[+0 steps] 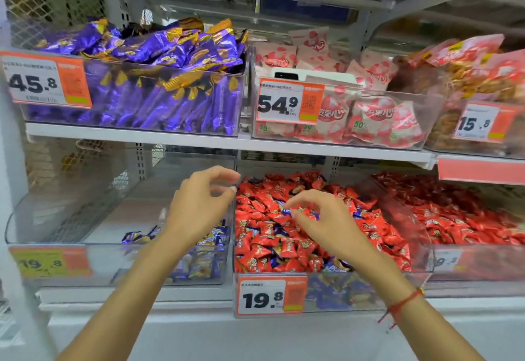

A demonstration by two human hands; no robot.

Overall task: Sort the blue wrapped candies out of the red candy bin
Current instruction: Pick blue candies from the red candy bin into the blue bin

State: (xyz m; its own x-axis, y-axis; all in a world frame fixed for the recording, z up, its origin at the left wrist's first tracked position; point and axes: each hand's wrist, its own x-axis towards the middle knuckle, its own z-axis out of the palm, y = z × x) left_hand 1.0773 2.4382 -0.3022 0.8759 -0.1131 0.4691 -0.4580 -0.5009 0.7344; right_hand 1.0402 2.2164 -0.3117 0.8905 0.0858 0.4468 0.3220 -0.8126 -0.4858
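Note:
On the lower shelf, a clear middle bin (366, 289) is heaped with red wrapped candies (264, 230), and several blue wrapped candies (335, 268) are mixed in. My right hand (324, 221) reaches down onto the pile, its thumb and forefinger pinching a blue wrapped candy (287, 211) at the surface. My left hand (199, 204) hovers over the divider between this bin and the clear left bin (56, 247). Its fingers are loosely curled and hold nothing. A small pile of blue candies (210, 264) lies at the left bin's front right.
Another bin of red candies (460, 218) stands to the right. The upper shelf (142, 133) overhangs close above, carrying purple packets (159, 47), pink packets (369, 121) and snack bags (468, 70). Price tags (270, 295) hang on the bin fronts.

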